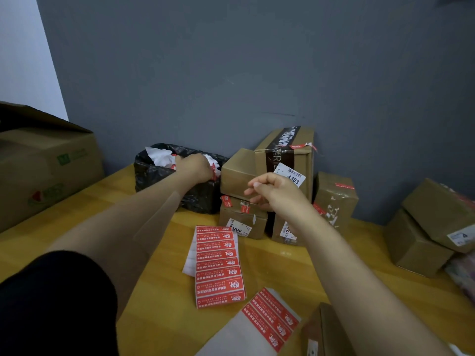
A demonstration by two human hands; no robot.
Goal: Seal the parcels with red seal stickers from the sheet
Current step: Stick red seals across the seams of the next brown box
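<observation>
Wall: a flat grey-blue wall (231,60) is seen across the upper half of the frame.
Table: a yellow wooden table top (159,304) is spread over the lower half.
Big carton: a large brown cardboard carton with green print (48,170) is placed at the left edge, its top flap raised.
Parcel stack: brown cardboard parcels (285,181) are piled against the wall right of centre; red seal stickers are seen on several, and a white label reading 4303 on the tall one.
Right-hand parcels: two more brown cardboard boxes (424,237) are stacked at the right edge.
Bin bag: a crumpled black plastic bag (159,178) holding white backing scraps is set at centre, just left of the stack.
Long sheet: a strip of red rectangular seal stickers on white backing (218,265) is laid flat on the table below the stack, at centre.
Short sheet: a second, part-used white sheet with red stickers (267,319) is laid at lower centre, beside a small brown box corner (323,330).
Left hand (195,167): it is reached into the bag's mouth, fingers curled down among the scraps; what is gripped cannot be told.
Right hand (275,192): it is raised in front of the stack, fingers loosely curled and parted, nothing seen held.
</observation>
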